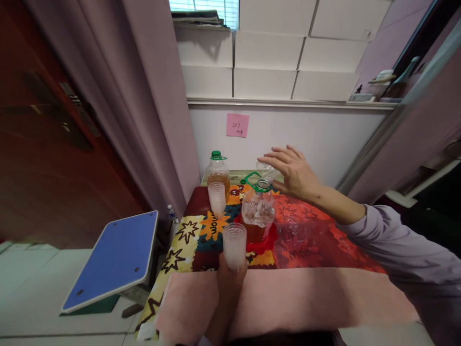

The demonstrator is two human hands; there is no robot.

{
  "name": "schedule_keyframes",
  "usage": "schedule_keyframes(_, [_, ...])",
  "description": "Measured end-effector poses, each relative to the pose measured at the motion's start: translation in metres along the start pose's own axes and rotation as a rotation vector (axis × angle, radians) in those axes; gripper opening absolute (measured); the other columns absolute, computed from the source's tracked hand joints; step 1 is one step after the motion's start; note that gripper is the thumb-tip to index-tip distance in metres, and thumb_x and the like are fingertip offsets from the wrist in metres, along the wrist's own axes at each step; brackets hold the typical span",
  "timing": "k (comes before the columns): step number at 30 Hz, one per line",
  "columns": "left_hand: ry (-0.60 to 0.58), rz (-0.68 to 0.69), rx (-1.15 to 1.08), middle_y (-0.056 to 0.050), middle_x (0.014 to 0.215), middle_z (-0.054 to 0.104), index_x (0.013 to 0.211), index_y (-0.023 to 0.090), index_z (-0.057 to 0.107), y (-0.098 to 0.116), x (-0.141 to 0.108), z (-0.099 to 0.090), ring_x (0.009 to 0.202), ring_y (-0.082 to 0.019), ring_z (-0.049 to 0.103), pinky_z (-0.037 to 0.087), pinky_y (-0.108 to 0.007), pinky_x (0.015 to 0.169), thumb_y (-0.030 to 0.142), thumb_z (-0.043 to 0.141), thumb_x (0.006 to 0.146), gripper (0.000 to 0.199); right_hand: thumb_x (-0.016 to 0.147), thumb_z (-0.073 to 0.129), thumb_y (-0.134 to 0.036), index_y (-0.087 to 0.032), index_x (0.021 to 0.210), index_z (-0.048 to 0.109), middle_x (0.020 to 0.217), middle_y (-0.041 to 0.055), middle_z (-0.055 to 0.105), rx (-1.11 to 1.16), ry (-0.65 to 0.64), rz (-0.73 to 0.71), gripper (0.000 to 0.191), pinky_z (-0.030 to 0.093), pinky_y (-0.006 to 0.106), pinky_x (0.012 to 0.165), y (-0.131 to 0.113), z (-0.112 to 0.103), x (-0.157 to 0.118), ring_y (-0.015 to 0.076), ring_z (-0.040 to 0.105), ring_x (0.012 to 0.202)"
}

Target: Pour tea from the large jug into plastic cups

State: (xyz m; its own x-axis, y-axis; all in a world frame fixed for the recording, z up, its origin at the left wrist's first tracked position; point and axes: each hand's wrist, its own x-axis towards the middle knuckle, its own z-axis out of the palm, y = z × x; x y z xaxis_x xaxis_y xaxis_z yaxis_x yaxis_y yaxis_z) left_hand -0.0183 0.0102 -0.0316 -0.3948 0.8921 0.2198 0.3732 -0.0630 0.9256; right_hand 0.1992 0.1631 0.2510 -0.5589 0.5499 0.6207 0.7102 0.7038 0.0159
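Note:
Near the table's front, my left hand (230, 276) is closed around the lower part of a stack of clear plastic cups (235, 242), held upright. My right hand (297, 173) grips a clear plastic cup (267, 171), tilted over the open mouth of a large clear plastic jug (258, 209); the fingers partly cover this cup. Brown liquid fills the jug's lower part, and its neck has a green ring and handle. Under the jug is a red scalloped tray (272, 239). Another stack of clear cups (217, 197) stands behind my left hand.
A second jug with a green cap (218, 173) stands at the back left. The table has a patterned cloth (187, 233), a wet-looking red area (302, 235) and a pink cloth (288, 298) in front. A blue-topped stool (115, 254) is at the left; a small bottle (172, 214) stands beside the table.

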Motion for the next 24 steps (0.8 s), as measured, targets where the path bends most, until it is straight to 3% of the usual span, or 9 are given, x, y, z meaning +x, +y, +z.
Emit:
schedule_keyframes(4, [-0.018,-0.085,0.003,-0.003,0.081,0.074,0.116,0.028,0.061,-0.003,-0.012,-0.001,0.069,-0.028,0.073,0.058,-0.040,0.063,0.035,0.082,0.072,0.049,0.086,0.077,-0.035,-0.025,0.148,0.056,0.142,0.0152,0.069,0.188,0.258,0.229,0.067,0.047,0.060,0.117,-0.028,-0.006,-0.034,0.0389,0.062,0.135])
schedule_keyframes(7, [-0.045,-0.074,0.032,-0.006,0.092,0.076,0.118,0.024,0.061,0.001,-0.012,0.002,0.080,-0.028,0.075,0.058,-0.039,0.070,0.034,0.079,0.073,0.049,0.091,0.075,-0.047,-0.027,0.153,0.046,0.137,0.0146,0.071,0.523,0.361,0.402,0.071,0.058,0.052,0.106,-0.056,0.009,-0.077,0.0339,0.070,0.126])
schedule_keyframes(10, [-0.069,-0.050,0.056,-0.010,0.105,0.078,0.120,0.022,0.062,0.002,-0.013,0.005,0.091,-0.028,0.076,0.059,-0.038,0.077,0.034,0.081,0.073,0.052,0.095,0.071,-0.052,-0.028,0.154,0.044,0.135,0.0143,0.071,0.822,0.342,0.515,0.069,0.064,0.048,0.098,-0.083,0.034,-0.115,0.0317,0.072,0.124])
schedule_keyframes(13, [-0.107,-0.014,0.084,-0.011,0.111,0.077,0.124,0.021,0.063,-0.001,-0.014,0.006,0.097,-0.029,0.076,0.059,-0.038,0.082,0.031,0.082,0.071,0.057,0.096,0.070,-0.054,-0.027,0.155,0.048,0.137,0.0153,0.071,0.950,0.272,0.599,0.068,0.066,0.050,0.095,-0.101,0.053,-0.137,0.0322,0.074,0.119])
schedule_keyframes(20, [-0.119,0.003,0.121,-0.011,0.110,0.077,0.119,0.021,0.065,0.003,-0.017,0.007,0.099,-0.030,0.076,0.059,-0.040,0.083,0.042,0.083,0.075,0.052,0.092,0.075,-0.051,-0.027,0.153,0.053,0.145,0.0160,0.069,0.768,0.182,0.528,0.069,0.057,0.060,0.112,-0.117,0.075,-0.160,0.0370,0.069,0.130])
schedule_keyframes(24, [-0.127,-0.002,0.131,-0.012,0.109,0.077,0.118,0.020,0.066,0.010,-0.018,0.006,0.095,-0.028,0.076,0.058,-0.039,0.080,0.049,0.082,0.078,0.052,0.097,0.067,-0.056,-0.026,0.157,0.051,0.153,0.0164,0.063,0.746,0.111,0.474,0.069,0.052,0.060,0.118,-0.123,0.088,-0.179,0.0376,0.061,0.142])
